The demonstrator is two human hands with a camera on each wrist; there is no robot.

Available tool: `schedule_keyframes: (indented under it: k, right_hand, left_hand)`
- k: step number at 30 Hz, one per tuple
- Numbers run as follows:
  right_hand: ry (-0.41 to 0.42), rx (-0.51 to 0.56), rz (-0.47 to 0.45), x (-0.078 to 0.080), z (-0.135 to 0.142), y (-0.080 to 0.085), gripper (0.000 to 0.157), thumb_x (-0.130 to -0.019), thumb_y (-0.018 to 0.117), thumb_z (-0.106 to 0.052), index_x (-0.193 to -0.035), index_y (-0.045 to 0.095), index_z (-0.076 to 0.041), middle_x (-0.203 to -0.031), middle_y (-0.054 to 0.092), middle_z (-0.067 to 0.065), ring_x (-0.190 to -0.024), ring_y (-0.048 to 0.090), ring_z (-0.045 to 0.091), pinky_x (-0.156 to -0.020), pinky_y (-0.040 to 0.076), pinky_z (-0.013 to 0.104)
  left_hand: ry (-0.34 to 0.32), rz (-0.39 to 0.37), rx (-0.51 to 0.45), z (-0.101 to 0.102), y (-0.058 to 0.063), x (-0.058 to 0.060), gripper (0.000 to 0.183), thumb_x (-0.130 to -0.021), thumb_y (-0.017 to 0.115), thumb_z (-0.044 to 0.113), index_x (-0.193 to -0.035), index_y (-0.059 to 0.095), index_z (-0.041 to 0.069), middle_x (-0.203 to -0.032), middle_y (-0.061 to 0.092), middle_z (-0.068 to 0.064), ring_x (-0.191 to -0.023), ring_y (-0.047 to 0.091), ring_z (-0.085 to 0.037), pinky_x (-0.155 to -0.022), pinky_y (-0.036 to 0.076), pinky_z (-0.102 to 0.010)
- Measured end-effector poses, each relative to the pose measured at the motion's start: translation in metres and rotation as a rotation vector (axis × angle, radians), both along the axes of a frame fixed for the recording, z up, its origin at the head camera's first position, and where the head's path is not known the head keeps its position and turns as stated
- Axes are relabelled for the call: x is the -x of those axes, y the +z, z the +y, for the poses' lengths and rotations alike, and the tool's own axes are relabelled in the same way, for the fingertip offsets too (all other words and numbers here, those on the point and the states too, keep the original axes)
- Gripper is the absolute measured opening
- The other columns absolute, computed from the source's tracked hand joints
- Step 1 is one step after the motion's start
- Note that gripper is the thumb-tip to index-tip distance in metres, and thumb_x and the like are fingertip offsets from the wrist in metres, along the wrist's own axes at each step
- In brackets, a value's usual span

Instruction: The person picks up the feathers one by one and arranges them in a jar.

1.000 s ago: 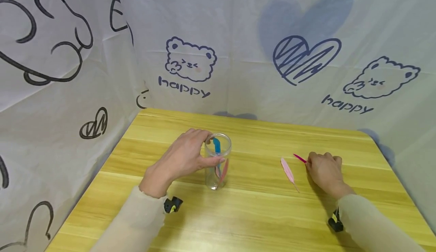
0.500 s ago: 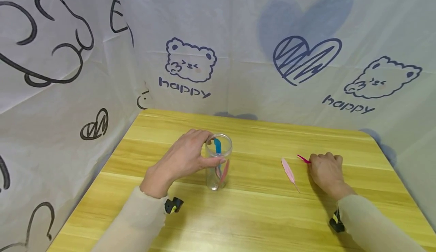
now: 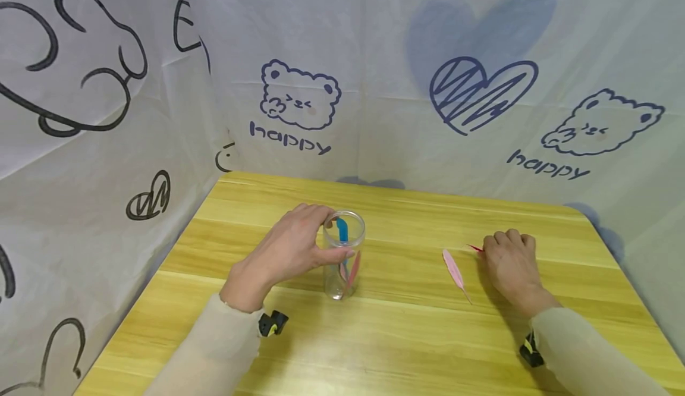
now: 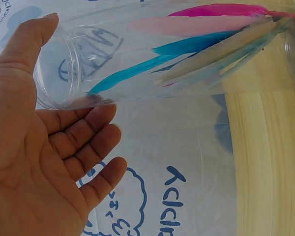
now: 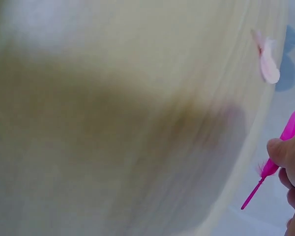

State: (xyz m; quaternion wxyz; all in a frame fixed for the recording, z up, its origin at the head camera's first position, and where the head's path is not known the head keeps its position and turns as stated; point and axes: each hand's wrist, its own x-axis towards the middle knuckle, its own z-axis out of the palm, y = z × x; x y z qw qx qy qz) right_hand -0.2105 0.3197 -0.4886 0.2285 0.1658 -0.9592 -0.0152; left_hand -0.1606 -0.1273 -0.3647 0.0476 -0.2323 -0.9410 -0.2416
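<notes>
My left hand (image 3: 291, 244) holds a tall clear plastic cup (image 3: 333, 283) near its rim, thumb on one side and fingers on the other. The cup stands upright on the table. Through its wall in the left wrist view show a magenta feather (image 4: 219, 10), a light pink feather (image 4: 191, 25), a blue feather (image 4: 130, 74) and a cream feather (image 4: 211, 59). Over the table's right side, my right hand (image 3: 511, 268) pinches another magenta feather (image 5: 270, 168) between thumb and fingers. A pale pink feather (image 3: 453, 268) lies on the table between the cup and this hand.
The yellow wood-grain table (image 3: 396, 348) has a rounded far right corner. A white cloth (image 3: 385, 140) printed with bears and hearts hangs behind it, and another printed cloth (image 3: 176, 116) hangs along the left side.
My right hand has risen slightly and shifted, and less of the magenta feather shows beyond its fingers in the head view. My left hand and the cup have stayed about where they were.
</notes>
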Motion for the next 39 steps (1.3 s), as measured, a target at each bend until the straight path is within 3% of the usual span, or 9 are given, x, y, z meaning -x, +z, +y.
schedule_keyframes:
  k: [12,21,39]
  right_hand:
    - [0.098,0.071,0.179,-0.003,-0.025,0.027,0.025,-0.09,0.079,-0.013,-0.081,0.058,-0.005,-0.075,0.056,0.011,-0.08,0.047,0.037,-0.081,0.038,0.057]
    - [0.116,0.092,0.18,-0.007,-0.045,0.046,0.023,-0.092,0.079,-0.017,-0.081,0.062,-0.005,-0.077,0.06,0.01,-0.082,0.05,0.036,-0.084,0.038,0.057]
    - [0.244,0.133,0.231,-0.011,-0.077,0.07,0.021,-0.088,0.083,-0.014,-0.085,0.065,-0.005,-0.078,0.062,0.01,-0.082,0.053,0.036,-0.08,0.037,0.054]
  left_hand:
    - [-0.005,0.016,0.024,0.002,0.002,0.002,0.068,-0.088,0.078,0.062,-0.13,0.066,0.01,-0.119,0.069,-0.003,-0.121,0.06,-0.026,-0.111,0.046,-0.047]
    - [-0.005,0.014,0.034,0.002,0.002,0.003,0.067,-0.089,0.077,0.062,-0.13,0.066,0.011,-0.12,0.069,-0.001,-0.124,0.059,-0.026,-0.113,0.046,-0.047]
    - [0.014,0.032,0.048,0.001,0.006,0.003,0.074,-0.087,0.08,0.062,-0.135,0.065,0.009,-0.127,0.068,-0.004,-0.126,0.059,-0.027,-0.117,0.044,-0.047]
